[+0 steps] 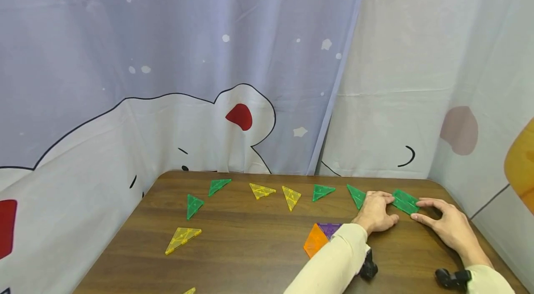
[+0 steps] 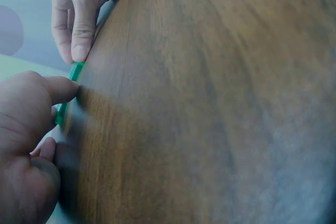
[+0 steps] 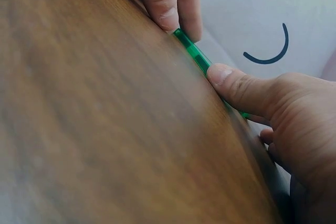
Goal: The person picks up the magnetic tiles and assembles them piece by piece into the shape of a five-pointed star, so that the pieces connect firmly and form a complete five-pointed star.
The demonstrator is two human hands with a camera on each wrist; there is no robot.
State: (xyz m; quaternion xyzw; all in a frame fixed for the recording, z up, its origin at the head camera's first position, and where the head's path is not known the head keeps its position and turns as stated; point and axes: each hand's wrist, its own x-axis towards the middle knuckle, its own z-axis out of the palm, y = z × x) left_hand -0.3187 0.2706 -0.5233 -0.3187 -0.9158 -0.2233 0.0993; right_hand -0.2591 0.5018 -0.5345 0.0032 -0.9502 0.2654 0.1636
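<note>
A flat green translucent tile [image 1: 404,201], four-sided in outline, lies near the table's far right corner between both hands. My left hand [image 1: 375,213] holds its left side, the index finger at the edge. From the right, my right hand [image 1: 448,226] pinches it between thumb and fingers. In the left wrist view the green tile [image 2: 76,71] shows edge-on between the hands; the right wrist view shows the tile [image 3: 191,51] under the right thumb [image 3: 220,74]. Just left of my left hand lies a green triangle tile [image 1: 356,195], partly hidden by it.
More triangle tiles lie spread along the back and left: green [image 1: 323,192], yellow [image 1: 291,197], yellow [image 1: 262,190], green [image 1: 219,186], green [image 1: 193,206], yellow [image 1: 181,239]. Orange [image 1: 315,240] and purple [image 1: 329,229] pieces sit partly behind the left sleeve. Curtains [image 1: 384,76] hang behind the wooden table [image 1: 250,261].
</note>
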